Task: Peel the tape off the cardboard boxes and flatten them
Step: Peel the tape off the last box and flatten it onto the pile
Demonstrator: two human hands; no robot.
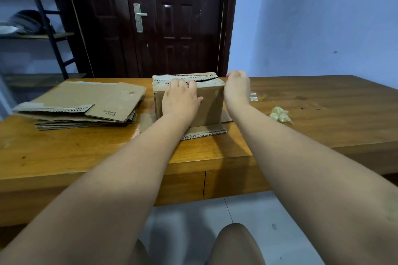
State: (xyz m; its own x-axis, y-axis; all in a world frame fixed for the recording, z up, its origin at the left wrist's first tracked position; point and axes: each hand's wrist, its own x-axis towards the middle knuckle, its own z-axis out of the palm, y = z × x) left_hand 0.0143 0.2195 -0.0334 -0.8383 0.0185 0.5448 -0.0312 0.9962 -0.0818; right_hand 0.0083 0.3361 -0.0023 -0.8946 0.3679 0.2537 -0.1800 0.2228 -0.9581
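A box [212,104] stands upright near the middle of the wooden counter [323,131], towards its far edge. Its bottom flaps [204,131] lie spread flat on the counter around its base. Its top is closed, with torn, whitish edges showing along the seam.

The left hand [180,98] lies against the near face of the box. Its fingers [183,82] bend over the top front edge and the thumb points right across the cardboard, so it holds the box. The right hand [237,84] is apart from the left, at the box's top right corner, with its wrist beside the right wall. Its fingers are curled, but the back of the hand hides them, so it is unclear whether they pinch tape or anything else. Both bare forearms reach out from the bottom of the view.

Left of the box, close beside it, sits a stack [86,103] of flattened cardboard, the top sheet printed near its front edge. Right of the box, well clear of it, lies a crumpled wad of tape [280,115]. Two small pale bits [253,96] rest on the counter just beyond the right wrist.

Behind the counter is a dark door [172,28] with a metal handle [140,15]. A shelf [36,35] stands at the far left against a blue wall. Below, a knee [234,243] shows over the tiled floor [258,217].
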